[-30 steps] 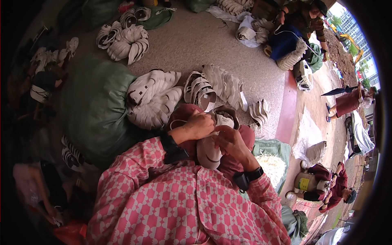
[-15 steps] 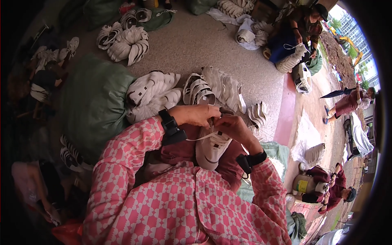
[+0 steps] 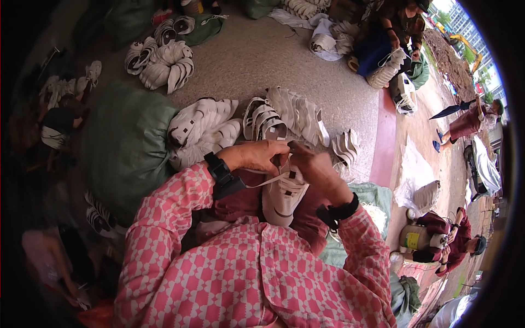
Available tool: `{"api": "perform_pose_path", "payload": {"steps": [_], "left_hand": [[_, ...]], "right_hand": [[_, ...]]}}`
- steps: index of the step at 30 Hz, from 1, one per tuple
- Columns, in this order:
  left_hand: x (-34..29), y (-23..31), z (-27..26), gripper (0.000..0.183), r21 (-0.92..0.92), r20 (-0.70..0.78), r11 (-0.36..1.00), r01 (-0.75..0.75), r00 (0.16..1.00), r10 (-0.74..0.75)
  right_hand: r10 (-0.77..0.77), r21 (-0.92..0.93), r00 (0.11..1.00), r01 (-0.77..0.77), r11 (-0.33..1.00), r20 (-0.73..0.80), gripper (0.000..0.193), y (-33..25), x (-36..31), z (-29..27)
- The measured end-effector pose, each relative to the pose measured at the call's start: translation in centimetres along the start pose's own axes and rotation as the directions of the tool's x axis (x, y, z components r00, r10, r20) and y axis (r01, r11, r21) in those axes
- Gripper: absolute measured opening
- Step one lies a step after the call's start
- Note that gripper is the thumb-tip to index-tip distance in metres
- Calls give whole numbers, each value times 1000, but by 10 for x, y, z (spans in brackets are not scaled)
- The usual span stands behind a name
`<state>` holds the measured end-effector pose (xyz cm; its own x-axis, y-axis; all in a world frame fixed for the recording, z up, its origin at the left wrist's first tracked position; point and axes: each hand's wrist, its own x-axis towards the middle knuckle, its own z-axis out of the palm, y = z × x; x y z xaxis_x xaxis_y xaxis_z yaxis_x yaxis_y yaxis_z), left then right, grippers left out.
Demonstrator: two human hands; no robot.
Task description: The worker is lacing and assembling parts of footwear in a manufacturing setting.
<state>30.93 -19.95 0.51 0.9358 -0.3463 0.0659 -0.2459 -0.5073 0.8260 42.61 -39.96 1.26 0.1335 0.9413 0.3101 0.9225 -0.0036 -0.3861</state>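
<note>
Sack (image 3: 128, 145) and shoe uppers (image 3: 202, 128) lie near left hand (image 3: 261, 156), right hand (image 3: 316, 168) beside it, both over a white shoe (image 3: 281, 205), grips unclear.

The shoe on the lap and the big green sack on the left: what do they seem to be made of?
The shoe looks like matte off-white leather or synthetic, since its toe appears smooth; which one is unclear. The green sack is probably thin plastic, with a dull sheen and creases.

Pink patterned shirt (image 3: 219, 273), apparently maroon trousers (image 3: 313, 214)
</note>
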Motion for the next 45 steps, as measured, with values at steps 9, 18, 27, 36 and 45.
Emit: {"api": "perform_pose_path", "payload": {"steps": [9, 18, 27, 36, 45], "left_hand": [[8, 28, 27, 31, 311, -161, 937, 158, 981, -112], [-1, 22, 12, 28, -212, 34, 937, 276, 961, -276], [-13, 33, 11, 33, -116, 25, 962, 245, 969, -244], [-26, 68, 30, 22, 373, -220, 921, 111, 975, -28], [9, 38, 12, 13, 85, -326, 994, 73, 944, -41]], "right_hand": [[559, 704, 748, -609, 365, 357, 14, 9, -16, -34], [581, 776, 803, 283, -564, 129, 15, 68, -48, -6], [872, 597, 417, 641, -483, 258, 9, 116, -133, -29], [831, 942, 551, -310, 126, 70, 29, 34, -111, -12], [649, 610, 664, -701, 369, 371, 38, -11, -98, -32]]}}
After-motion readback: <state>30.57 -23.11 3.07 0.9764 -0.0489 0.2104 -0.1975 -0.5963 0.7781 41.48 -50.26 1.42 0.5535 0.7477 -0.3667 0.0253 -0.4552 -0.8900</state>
